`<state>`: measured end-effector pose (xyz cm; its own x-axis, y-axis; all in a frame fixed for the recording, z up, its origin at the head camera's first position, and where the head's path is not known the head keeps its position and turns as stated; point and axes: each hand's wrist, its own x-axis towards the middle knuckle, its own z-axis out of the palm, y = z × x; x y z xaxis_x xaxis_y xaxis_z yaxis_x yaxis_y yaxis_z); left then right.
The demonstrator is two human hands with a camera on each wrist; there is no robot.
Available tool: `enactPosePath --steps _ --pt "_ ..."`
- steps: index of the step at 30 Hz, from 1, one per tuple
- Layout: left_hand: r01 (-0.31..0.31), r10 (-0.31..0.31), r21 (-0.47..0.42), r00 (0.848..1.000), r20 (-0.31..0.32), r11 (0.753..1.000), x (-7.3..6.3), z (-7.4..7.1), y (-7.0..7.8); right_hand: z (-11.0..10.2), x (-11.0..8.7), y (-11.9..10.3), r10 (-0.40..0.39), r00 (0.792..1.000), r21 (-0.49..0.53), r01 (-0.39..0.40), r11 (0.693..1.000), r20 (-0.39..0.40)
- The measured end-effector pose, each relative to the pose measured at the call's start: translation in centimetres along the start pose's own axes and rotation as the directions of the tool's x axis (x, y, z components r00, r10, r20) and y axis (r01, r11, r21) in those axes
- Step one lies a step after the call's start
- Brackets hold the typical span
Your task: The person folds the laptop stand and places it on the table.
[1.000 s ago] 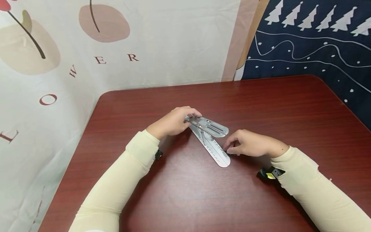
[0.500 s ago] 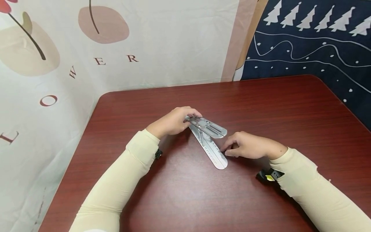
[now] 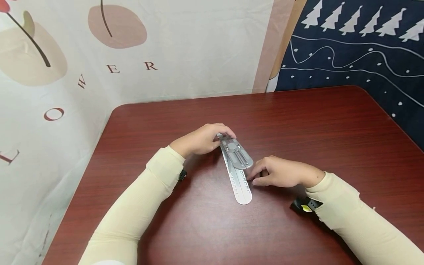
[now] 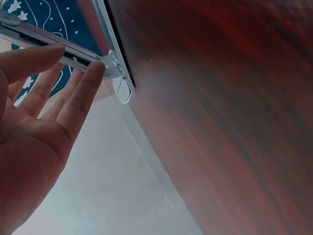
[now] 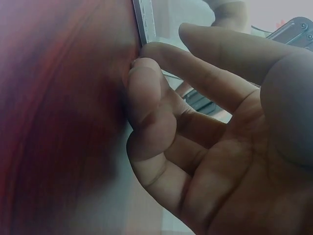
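Note:
A silver folding metal stand (image 3: 236,156) is on the table, its slotted upper plate raised at an angle over a long base plate (image 3: 243,197). My left hand (image 3: 207,139) holds the upper plate near its far, hinged end, with thumb and fingers on opposite edges. In the left wrist view, the fingers (image 4: 83,98) and thumb lie along the slotted plate (image 4: 73,51). My right hand (image 3: 281,171) rests on the table beside the base plate, fingers loosely bent. In the right wrist view, its index fingertip touches or nearly touches the base plate's edge (image 5: 141,22).
The dark red wooden table (image 3: 185,228) extends around the stand. A pale printed cloth (image 3: 198,48) hangs behind and on the left, and a navy cloth with white trees (image 3: 347,55) at the back right. A small black device (image 3: 303,205) sits below the right wrist.
The stand has turned, its near end swinging left and toward the front. My right hand has moved left along with it, while my left hand has shifted slightly right.

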<state>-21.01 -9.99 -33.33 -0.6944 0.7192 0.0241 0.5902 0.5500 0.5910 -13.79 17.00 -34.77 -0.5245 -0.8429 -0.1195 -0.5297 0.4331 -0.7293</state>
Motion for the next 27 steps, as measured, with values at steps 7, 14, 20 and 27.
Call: enactPosePath --steps 7,14,20,27 --pt "-0.035 0.035 -0.014 0.999 0.022 0.999 0.2 0.2 0.0 0.6 0.3 -0.3 -0.029 1.0 -0.016 0.03 0.999 0.01" --pt "-0.021 0.02 0.01 0.999 0.03 1.0 0.0 0.1 0.2 0.7 0.5 -0.5 -0.035 0.999 -0.036 0.035 0.999 -0.007" --pt "0.054 -0.052 0.062 0.998 -0.041 0.997 -1.2 0.0 0.8 -0.2 0.6 -0.6 0.038 0.995 0.009 -0.037 0.999 -0.097" --pt "0.146 -0.144 -0.001 0.969 -0.2 0.989 -3.5 0.2 2.0 -1.6 1.5 -1.2 0.179 0.948 0.046 -0.173 0.984 -0.262"
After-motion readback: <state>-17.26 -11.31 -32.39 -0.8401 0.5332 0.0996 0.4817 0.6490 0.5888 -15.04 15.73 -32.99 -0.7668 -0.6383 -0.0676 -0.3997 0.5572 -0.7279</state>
